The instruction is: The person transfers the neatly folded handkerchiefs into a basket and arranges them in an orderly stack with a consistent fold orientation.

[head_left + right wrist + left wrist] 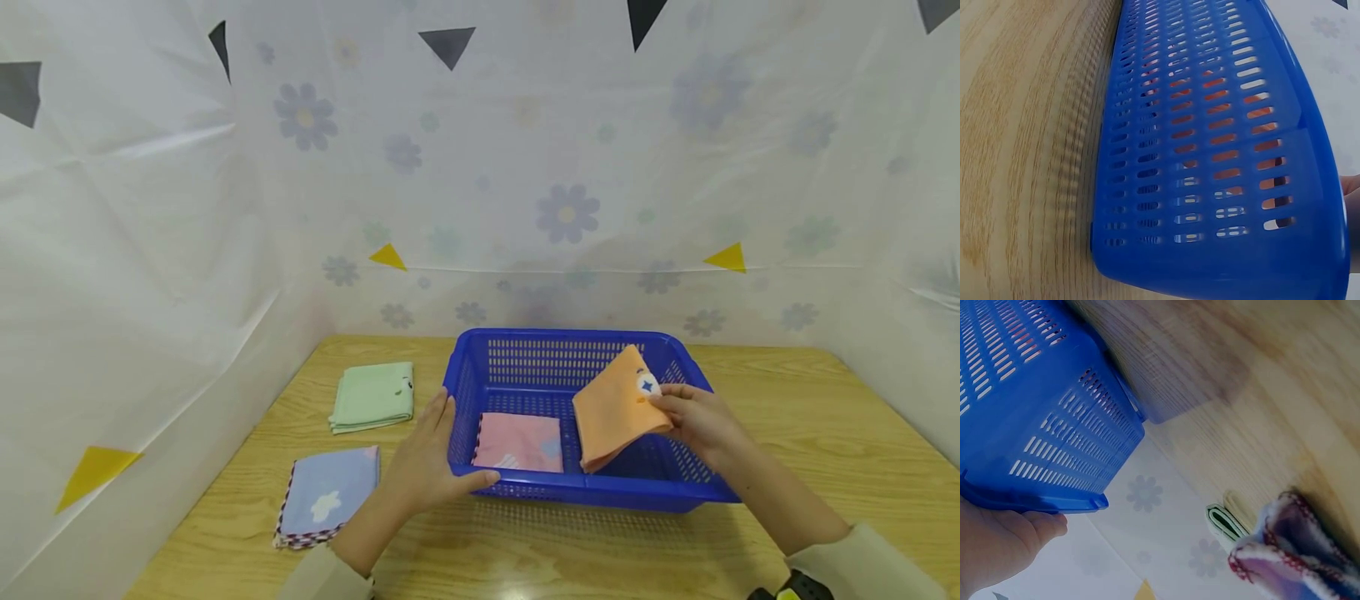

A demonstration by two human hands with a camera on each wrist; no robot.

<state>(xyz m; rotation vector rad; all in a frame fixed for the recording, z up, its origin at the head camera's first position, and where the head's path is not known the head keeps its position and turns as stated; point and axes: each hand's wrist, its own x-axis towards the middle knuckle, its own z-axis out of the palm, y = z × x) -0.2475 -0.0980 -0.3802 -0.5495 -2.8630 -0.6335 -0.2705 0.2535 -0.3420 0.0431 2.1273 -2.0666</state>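
in the right wrist view, can see a folded orange cloth [611, 408] only as strips through the slots of a blue basket [570, 493], with the right hand [697, 421] nearly all cut off at the right edge. in the left wrist view, can make out a faint pinkish tint through the slots, and a pale blue cloth [330, 492] blurred, cut off at the right and hiding part of a green cloth [375, 396]. in the head view, can find both on the wooden surface [525, 558] left of the basket. cannot tell if touching the basket floor at the orange cloth's lower corner. also cannot identify a black and yellow item [795, 586], cut off beside the right sleeve [862, 567]. as for looks: soft plain orange, folded in layers, tilted up inside the basket's right half, bearing a round white patch with a dark blue star, partly covered by fingertips. pinched there between right thumb and fingers. with the left hand [423, 467], touching the basket's near left corner, fingers straight along the side, thumb spread over the front rim. for markings, can pick out a white blossom-like shape on the pale blue cloth, and a white striped shape on a pink cloth [521, 437] lying in the basket's left part.
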